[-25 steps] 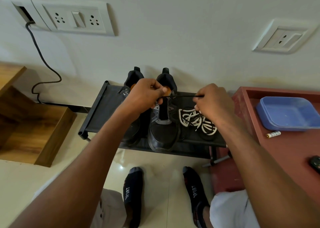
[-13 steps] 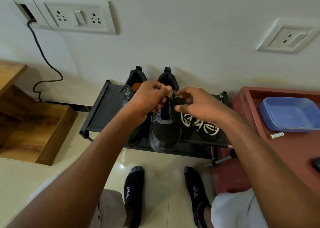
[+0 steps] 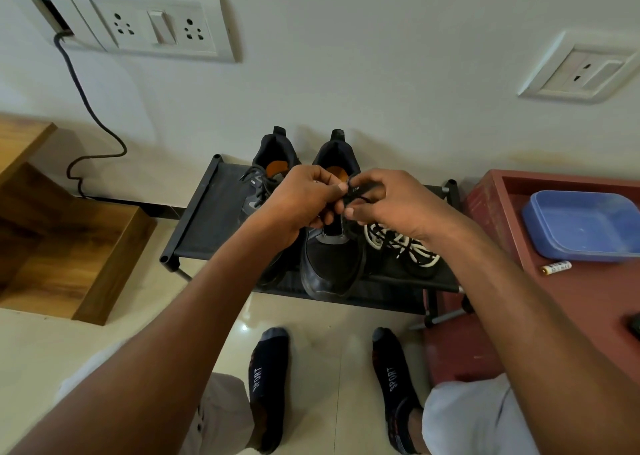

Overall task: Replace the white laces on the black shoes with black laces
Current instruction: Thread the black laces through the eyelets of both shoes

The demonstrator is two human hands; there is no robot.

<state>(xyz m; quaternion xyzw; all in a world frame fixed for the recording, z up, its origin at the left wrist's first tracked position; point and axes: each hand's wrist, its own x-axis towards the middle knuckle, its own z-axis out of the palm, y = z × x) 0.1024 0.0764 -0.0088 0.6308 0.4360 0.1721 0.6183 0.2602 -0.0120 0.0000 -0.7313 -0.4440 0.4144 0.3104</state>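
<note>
Two black shoes stand side by side on a low black rack (image 3: 201,219), toes toward me. The left shoe (image 3: 268,164) has dark laces at its top. Over the tongue of the right shoe (image 3: 329,267), my left hand (image 3: 301,200) and my right hand (image 3: 391,202) meet, and both pinch a thin black lace (image 3: 360,195) between fingers and thumb. The eyelets of that shoe are hidden under my hands. A pile of white laces (image 3: 401,247) lies on the rack just right of the shoe, below my right wrist.
A red-brown table (image 3: 588,295) at the right carries a blue plastic tray (image 3: 581,226) and a small battery (image 3: 557,267). Wooden steps (image 3: 69,247) stand at the left. A black cable (image 3: 93,122) hangs from the wall sockets. My socked feet (image 3: 268,382) rest on the tiled floor.
My right hand has come in from the right toward my left hand, so the lace once stretched taut between them is now bunched at the shoe's tongue.
</note>
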